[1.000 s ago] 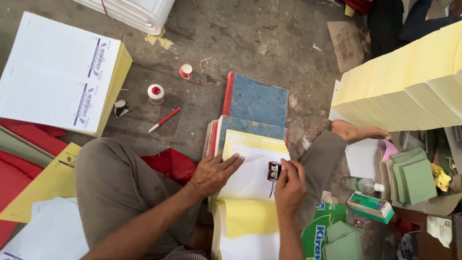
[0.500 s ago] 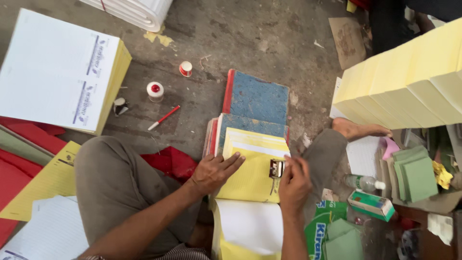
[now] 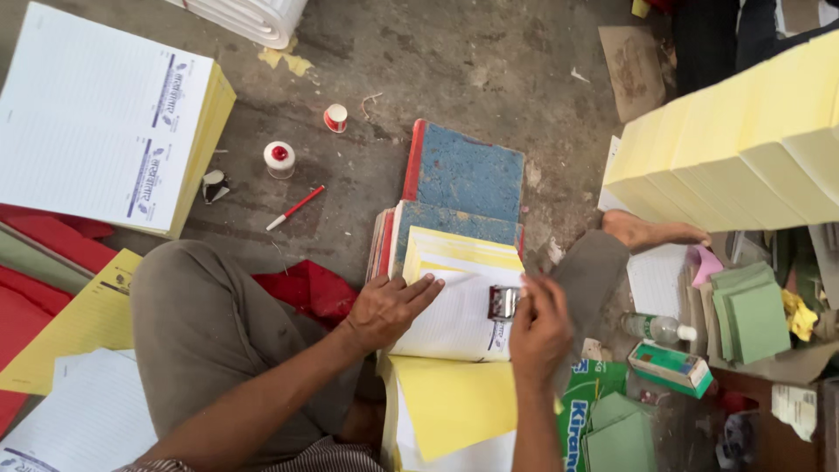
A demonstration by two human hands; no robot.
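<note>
Left hand (image 3: 389, 308) lies flat, fingers spread, pressing down on the white lined page of the open pad (image 3: 454, 306) on the floor between the person's knees. Right hand (image 3: 540, 328) curls around a small metal stamp (image 3: 503, 302), gripping it at the page's right edge. A blue-covered book (image 3: 468, 175) sits just above the pad; a red pen (image 3: 295, 208) lies off to the left.

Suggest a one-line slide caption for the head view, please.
Seated on the floor, left hand flat on a white ruled sheet, right hand pressing a small metal stamp.
</note>
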